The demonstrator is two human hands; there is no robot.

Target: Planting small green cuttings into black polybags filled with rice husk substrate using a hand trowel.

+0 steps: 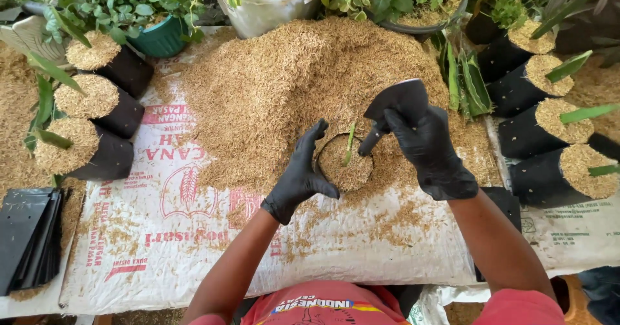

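A small black grow bag (pixel 345 165) filled with rice husk stands at the foot of a big husk pile (pixel 290 86), with a thin green cutting (pixel 350 143) stuck upright in it. My left hand (pixel 302 176), in a black glove, grips the bag's left rim. My right hand (pixel 423 143), also gloved, is at the bag's right rim with one finger pointing down at the husk beside the cutting. A dark flap, probably another bag or scoop (pixel 397 99), sticks up behind that hand.
Filled black bags with green cuttings line the left (pixel 97 144) and right (pixel 549 121). A stack of empty flat black bags (pixel 29 238) lies at the left. Potted plants (pixel 258 2) stand behind the pile. A white printed sack (pixel 194 234) covers the work surface.
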